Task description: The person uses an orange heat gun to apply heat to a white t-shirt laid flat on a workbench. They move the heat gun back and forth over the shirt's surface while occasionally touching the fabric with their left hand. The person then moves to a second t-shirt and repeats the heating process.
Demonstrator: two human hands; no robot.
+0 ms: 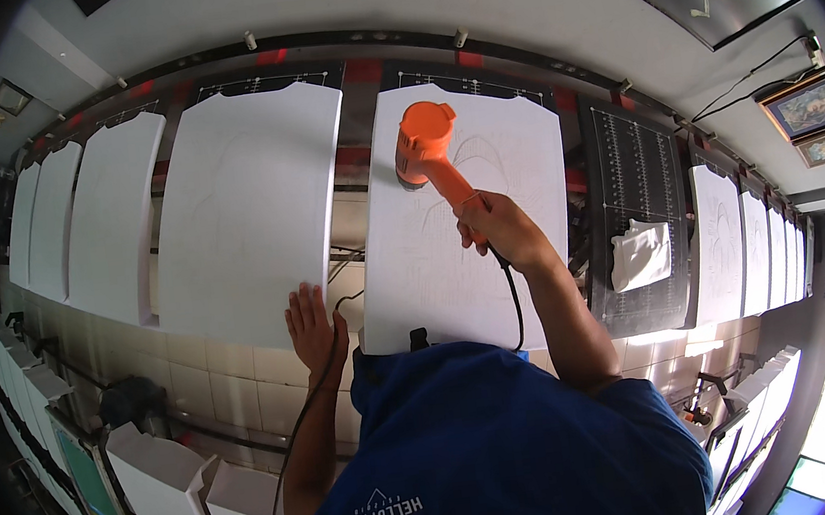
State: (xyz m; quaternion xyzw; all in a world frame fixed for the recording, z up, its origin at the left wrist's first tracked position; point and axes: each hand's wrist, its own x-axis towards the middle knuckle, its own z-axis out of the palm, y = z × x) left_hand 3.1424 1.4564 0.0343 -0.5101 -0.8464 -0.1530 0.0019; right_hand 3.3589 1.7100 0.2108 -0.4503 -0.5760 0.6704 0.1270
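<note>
My right hand [505, 231] is wrapped round the handle of an orange heat gun [427, 133]. Its dark nozzle points down at a white cloth-covered board [475, 281] in front of me, close to the surface on its upper left part. Faint line drawing shows on that cloth. A black cord hangs from the handle's end. My left hand [316, 330] rests with fingers spread on the lower right corner of the neighbouring white board [235, 196]. Another thin dark cord [301, 418] runs along my left forearm and past the thumb.
More white boards [116, 208] stretch away left, and others [715, 236] right. A black board [631, 184] with white markings carries a crumpled white cloth [641, 254]. A dark rail [359, 37] runs behind. Framed pictures [807, 105] hang on the right wall.
</note>
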